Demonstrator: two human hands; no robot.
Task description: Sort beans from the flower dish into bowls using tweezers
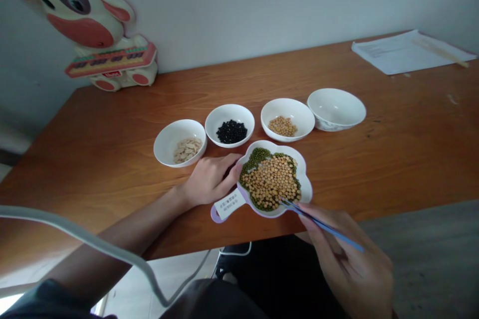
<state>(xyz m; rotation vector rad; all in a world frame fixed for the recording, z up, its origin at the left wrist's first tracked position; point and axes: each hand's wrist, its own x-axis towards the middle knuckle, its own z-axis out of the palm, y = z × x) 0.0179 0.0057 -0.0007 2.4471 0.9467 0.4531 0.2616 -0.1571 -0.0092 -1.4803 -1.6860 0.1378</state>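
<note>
My left hand (213, 178) grips the left rim of a white and lilac cloud-shaped dish (309, 190) with a labelled handle (229, 204). Inside the dish lie yellow soybeans (272, 178) mixed with green mung beans (258, 156). Pinched in my right hand (350, 259) is a pair of blue tweezers (325, 227), whose tips reach in among the beans at the dish's near edge. Whether the tips hold a bean is too small to tell. Behind the dish stand a bowl with soybeans (283, 126) and a bowl with black beans (232, 131).
A bowl with pale flat seeds (187, 150) stands at the row's left end, and a white bowl (337, 107) without contents at its right. A cow-shaped toy keyboard (112, 62) leans at the back left. Paper (396, 52) with a stick (443, 52) lies back right. A pale cable (93, 241) crosses the lower left.
</note>
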